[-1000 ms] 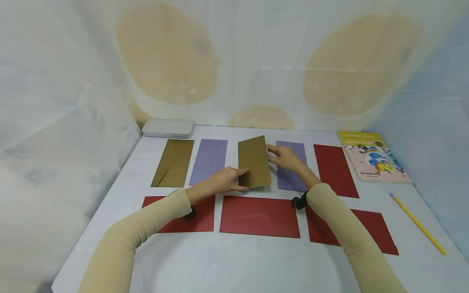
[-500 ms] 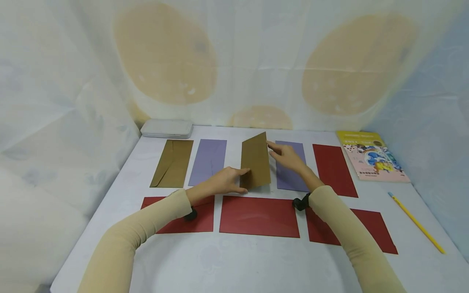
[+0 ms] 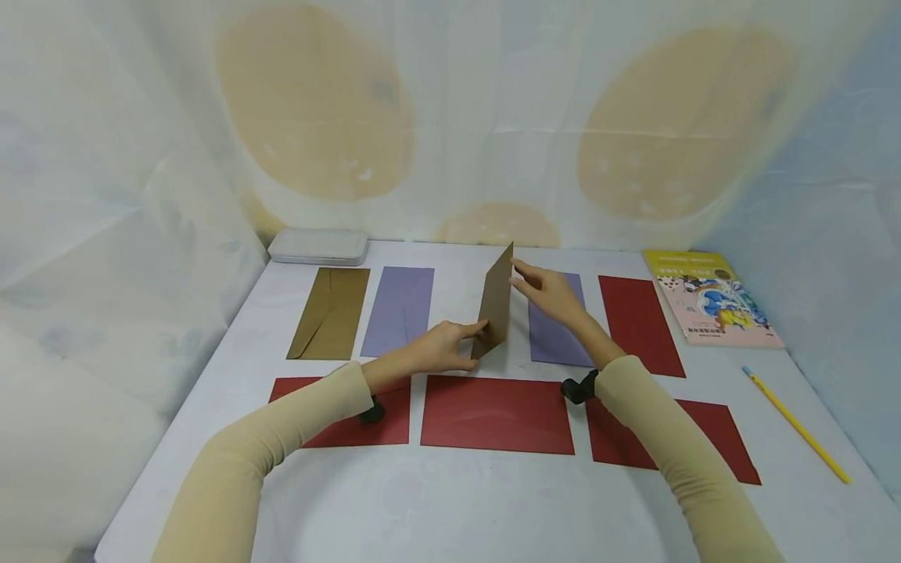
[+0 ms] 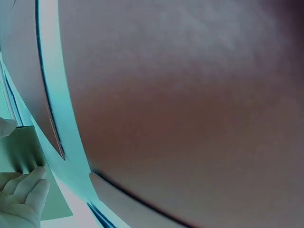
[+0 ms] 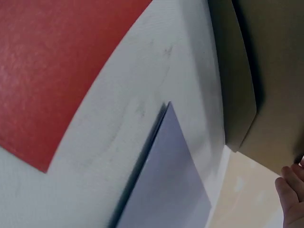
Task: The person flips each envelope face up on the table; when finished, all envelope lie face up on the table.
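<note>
Since a second ago the brown envelope (image 3: 497, 306) has tipped up from nearly flat on the table (image 3: 450, 500) to almost on edge, and now shows the head camera only a thin sliver of its face. It stands in the far row, over the gap between two lilac envelopes (image 3: 398, 310), with its long axis running away from the person and its near bottom corner low by the table.

The left hand (image 3: 439, 349) pinches that near corner between thumb and fingers. The right hand (image 3: 551, 295) reaches in from the right, fingers straight, its tips at the envelope's upper far edge (touching or just short of it, I cannot tell which). So the hands are apart, one at each end of the long axis, with the left hand the nearer to the person.

The left wrist view shows fingers (image 4: 23, 190) laid on the paper, which the head view hides behind the hand. The right wrist view shows the brown envelope from below, lifted clear of the table with a shadow under it, beside a red envelope (image 5: 57, 71).
</note>
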Available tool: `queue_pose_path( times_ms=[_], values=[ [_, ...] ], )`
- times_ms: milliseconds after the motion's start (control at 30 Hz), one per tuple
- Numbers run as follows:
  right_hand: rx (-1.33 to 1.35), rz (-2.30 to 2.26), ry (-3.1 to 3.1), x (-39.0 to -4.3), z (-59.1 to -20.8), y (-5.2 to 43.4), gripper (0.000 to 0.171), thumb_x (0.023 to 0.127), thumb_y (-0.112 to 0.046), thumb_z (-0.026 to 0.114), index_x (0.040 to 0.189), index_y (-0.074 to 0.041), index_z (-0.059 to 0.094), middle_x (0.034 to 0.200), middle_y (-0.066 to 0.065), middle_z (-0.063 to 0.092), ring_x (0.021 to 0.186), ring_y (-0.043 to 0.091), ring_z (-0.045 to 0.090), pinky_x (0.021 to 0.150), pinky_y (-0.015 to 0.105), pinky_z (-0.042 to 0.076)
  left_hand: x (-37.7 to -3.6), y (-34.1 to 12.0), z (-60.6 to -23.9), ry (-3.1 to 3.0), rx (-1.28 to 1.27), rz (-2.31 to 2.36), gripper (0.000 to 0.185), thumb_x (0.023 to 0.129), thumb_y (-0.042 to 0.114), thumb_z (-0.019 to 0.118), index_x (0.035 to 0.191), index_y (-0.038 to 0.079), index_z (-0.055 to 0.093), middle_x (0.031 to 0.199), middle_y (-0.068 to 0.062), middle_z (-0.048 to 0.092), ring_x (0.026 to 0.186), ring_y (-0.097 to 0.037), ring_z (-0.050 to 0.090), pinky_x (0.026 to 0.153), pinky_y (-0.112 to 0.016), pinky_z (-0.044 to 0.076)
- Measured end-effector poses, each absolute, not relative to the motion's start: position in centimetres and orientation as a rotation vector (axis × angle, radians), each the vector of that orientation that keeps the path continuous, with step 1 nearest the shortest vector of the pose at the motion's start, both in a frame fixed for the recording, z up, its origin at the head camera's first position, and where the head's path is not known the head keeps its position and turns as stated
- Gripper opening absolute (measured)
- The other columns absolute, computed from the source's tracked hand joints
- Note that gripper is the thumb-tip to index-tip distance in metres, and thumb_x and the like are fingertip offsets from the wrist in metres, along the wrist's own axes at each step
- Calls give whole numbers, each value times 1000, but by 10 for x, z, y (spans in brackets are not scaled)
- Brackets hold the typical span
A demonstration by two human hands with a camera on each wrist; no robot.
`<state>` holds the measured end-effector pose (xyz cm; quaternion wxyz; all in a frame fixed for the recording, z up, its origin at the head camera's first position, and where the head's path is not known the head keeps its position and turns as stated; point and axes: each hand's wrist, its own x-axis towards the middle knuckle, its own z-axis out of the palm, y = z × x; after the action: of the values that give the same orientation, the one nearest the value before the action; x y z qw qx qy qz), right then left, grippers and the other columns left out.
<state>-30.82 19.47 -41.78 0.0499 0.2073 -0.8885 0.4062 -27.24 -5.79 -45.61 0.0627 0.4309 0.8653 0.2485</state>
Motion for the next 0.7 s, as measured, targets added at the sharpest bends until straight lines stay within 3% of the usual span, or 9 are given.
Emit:
queue_pose_path(
  times_ms=[100, 233, 467, 700],
  values=[
    [626, 1209, -2702, -308, -416, 194, 51, 98, -28, 58, 142, -6, 47, 139, 15, 50, 119, 34, 55, 94, 47, 46, -272, -56, -456, 2592, 1300, 768, 73, 84, 17, 75, 143, -5, 39, 133, -17, 54, 117, -18, 57, 81, -22, 45],
    [637, 1189, -2693, -310, -413, 193, 49, 97, -26, 61, 140, -4, 50, 136, 16, 52, 117, 35, 57, 93, 47, 47, -270, -55, -455, 2567, 1309, 791, 74, 85, 16, 74, 145, -6, 36, 135, -17, 52, 120, -18, 54, 82, -22, 45],
    [631, 1130, -2709, -312, -407, 191, 49, 95, -27, 63, 138, -6, 52, 136, 13, 53, 115, 35, 58, 91, 45, 48, -268, -55, -457, 2582, 1345, 799, 73, 86, 15, 72, 146, -4, 35, 137, -16, 52, 97, -14, 57, 79, -26, 45],
    [635, 1106, -2748, -309, -403, 188, 51, 96, -28, 62, 141, -7, 50, 140, 13, 49, 117, 37, 56, 93, 46, 47, -266, -60, -452, 2644, 1369, 923, 78, 83, 20, 77, 145, -5, 36, 139, -19, 49, 122, -23, 53, 97, -33, 44]
  ],
)
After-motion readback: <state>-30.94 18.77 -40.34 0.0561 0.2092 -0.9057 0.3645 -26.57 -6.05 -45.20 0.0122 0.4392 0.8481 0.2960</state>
